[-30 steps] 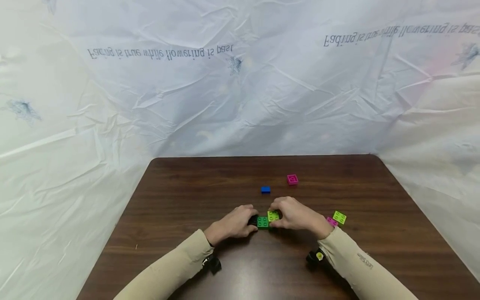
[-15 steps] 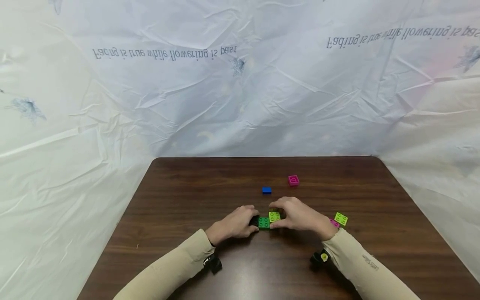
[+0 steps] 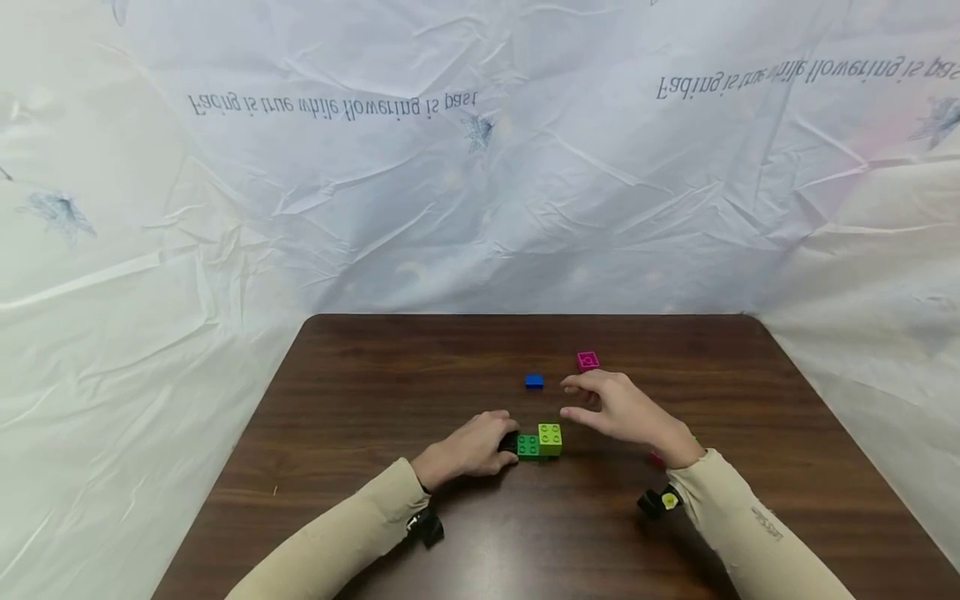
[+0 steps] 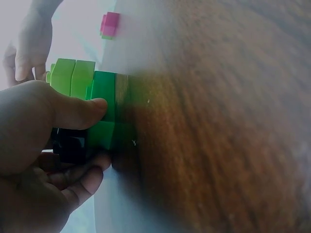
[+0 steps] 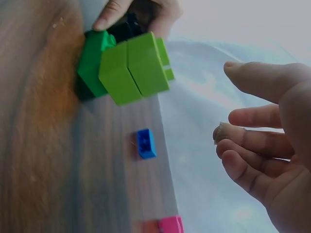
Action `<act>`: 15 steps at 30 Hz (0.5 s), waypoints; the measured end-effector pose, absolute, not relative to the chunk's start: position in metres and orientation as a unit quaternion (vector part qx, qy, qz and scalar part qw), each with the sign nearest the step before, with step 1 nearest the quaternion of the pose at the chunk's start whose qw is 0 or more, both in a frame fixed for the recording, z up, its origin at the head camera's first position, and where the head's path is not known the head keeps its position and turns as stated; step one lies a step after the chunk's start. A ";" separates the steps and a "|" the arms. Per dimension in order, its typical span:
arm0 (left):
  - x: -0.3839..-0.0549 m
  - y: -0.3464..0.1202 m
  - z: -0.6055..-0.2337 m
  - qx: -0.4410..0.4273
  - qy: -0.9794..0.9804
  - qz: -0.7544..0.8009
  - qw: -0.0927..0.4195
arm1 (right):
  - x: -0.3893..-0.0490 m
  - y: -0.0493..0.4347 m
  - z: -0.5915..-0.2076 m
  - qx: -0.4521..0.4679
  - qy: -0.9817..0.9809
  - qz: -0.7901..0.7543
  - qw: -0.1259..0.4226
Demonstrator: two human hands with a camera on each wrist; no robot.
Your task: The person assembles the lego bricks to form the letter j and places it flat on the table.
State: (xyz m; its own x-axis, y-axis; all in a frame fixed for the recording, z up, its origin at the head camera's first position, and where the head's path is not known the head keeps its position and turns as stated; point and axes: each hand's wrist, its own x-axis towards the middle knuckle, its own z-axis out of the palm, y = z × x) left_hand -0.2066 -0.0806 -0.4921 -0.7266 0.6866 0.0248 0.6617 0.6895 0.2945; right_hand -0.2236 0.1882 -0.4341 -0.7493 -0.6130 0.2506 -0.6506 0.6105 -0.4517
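Note:
My left hand (image 3: 472, 446) grips the left end of a small toy brick assembly, thumb on one side and fingers on the other. Its base is a green building brick (image 3: 528, 447). A black brick (image 4: 72, 145) sits on the gripped end, partly covered by the fingers. At the other end, two lime bricks (image 5: 133, 68) are stacked on the green one. My right hand (image 3: 626, 408) is off to the right of the lime stack and apart from it, holding nothing, thumb and fingers spread.
A blue brick (image 3: 534, 382) lies beyond the assembly, with a pink brick (image 3: 588, 360) farther back, close to my right fingertips in the head view. Another pink brick (image 4: 111, 25) with lime beside it is mostly hidden behind my right wrist. The brown table (image 3: 360, 375) meets a white sheet (image 3: 480, 208).
My right hand has let go of the lime bricks and moved up and to the right. The lime stack stays on the green brick. My left hand keeps its grip.

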 end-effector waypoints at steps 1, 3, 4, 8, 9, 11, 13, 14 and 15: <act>-0.206 -0.081 -0.492 0.368 0.918 0.142 0.044 | -0.224 0.191 -0.434 0.348 -0.898 0.265 0.041; -0.206 -0.081 -0.493 0.370 0.917 0.141 0.045 | -0.224 0.196 -0.433 0.339 -0.902 0.262 0.050; -0.206 -0.081 -0.493 0.370 0.917 0.141 0.046 | -0.225 0.199 -0.433 0.335 -0.904 0.259 0.056; -0.206 -0.080 -0.493 0.368 0.918 0.138 0.049 | -0.227 0.211 -0.433 0.325 -0.908 0.251 0.081; -0.206 -0.080 -0.493 0.367 0.918 0.138 0.048 | -0.228 0.214 -0.433 0.324 -0.909 0.247 0.089; -0.206 -0.080 -0.492 0.366 0.919 0.137 0.048 | -0.231 0.220 -0.433 0.319 -0.911 0.240 0.105; -0.206 -0.080 -0.491 0.366 0.919 0.137 0.047 | -0.233 0.228 -0.433 0.314 -0.913 0.232 0.119; -0.206 -0.080 -0.491 0.365 0.920 0.138 0.047 | -0.234 0.232 -0.433 0.310 -0.915 0.227 0.125; -0.206 -0.080 -0.491 0.365 0.920 0.138 0.046 | -0.234 0.235 -0.433 0.304 -0.917 0.222 0.129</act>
State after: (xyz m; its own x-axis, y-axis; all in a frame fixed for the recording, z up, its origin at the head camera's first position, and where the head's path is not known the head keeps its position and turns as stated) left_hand -0.2055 -0.0801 -0.4912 -0.7299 0.6834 0.0153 0.6578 0.6960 0.2878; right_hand -0.2344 0.2353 -0.4330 -0.7811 -0.5010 0.3726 -0.6160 0.7159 -0.3287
